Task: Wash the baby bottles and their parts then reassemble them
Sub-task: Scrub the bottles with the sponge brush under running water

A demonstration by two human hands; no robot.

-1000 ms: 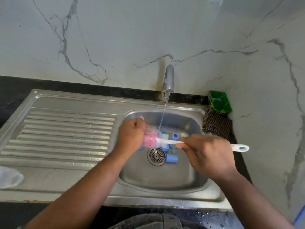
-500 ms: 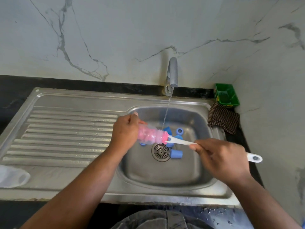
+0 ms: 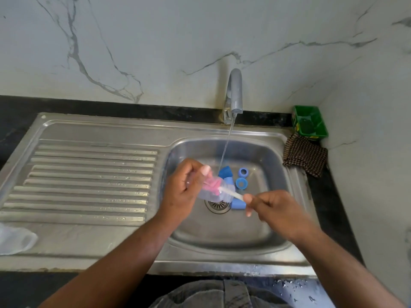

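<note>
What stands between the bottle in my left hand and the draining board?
Nothing visible. Left hand holds the bottle, brush inside; only the basin rim lies between it and the draining board, whose clear item sits at the near corner.

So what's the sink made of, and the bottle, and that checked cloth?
The sink looks like stainless steel: silvery grey, brushed, with soft reflections. The bottle seems to be clear plastic, since the pink brush shows through its wall. The checked cloth looks like woven fabric, soft and crumpled, maybe cotton.
</note>
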